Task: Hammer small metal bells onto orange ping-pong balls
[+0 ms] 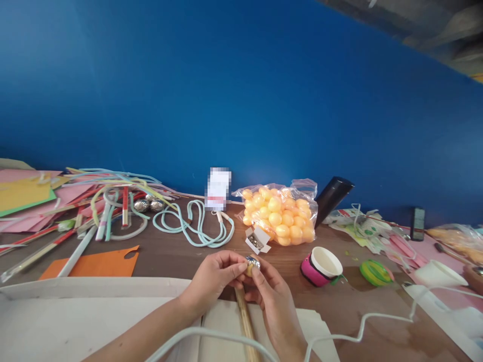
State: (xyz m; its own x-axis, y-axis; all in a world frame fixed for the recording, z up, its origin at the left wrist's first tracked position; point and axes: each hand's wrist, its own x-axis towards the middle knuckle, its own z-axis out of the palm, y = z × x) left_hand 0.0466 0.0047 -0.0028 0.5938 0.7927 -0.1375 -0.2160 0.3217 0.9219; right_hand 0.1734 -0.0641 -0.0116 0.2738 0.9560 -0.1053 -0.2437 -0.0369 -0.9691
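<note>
Between the fingertips of my left hand and my right hand is a small shiny silver ball, with a yellowish patch on its lower side. Both hands are closed in a pinch around it. Under my hands a wooden stick runs down to the lower edge of the view; whether it touches the ball is hidden by my fingers. Just beyond the ball, a small white box lies open with tiny metallic pieces inside.
Behind the box sits a clear bag of orange balls. A pink-wrapped cup and green tape roll lie to the right. Leftward are a lanyard, silver balls and orange card. A white cable crosses in front.
</note>
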